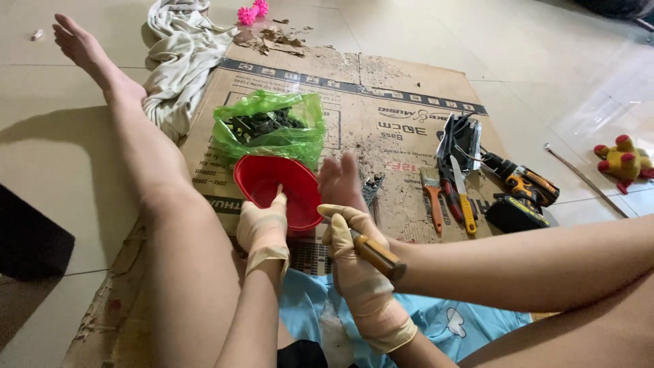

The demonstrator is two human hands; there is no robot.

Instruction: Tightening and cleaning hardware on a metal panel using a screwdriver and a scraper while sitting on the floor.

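I sit on the floor with both hands in cream rubber gloves. My left hand [264, 228] grips the near rim of a red bowl [276, 189] tilted toward me on flattened cardboard [381, 95]. My right hand [354, 262] is closed around a tool with a wooden handle [377, 255]; its working end is hidden behind the fingers. Just beyond the bowl sits a green plastic bag [272, 126] holding dark scraps. My foot [340, 182] rests between the bowl and the tools.
Hand tools with orange and red handles [449, 197], a cordless drill [521, 194] and a grey pouch [463, 136] lie at right. A rag [180, 61], pink spiky balls [251, 11] and a plush toy [623, 162] rest on the tiles. A thin rod [586, 180] lies near the toy.
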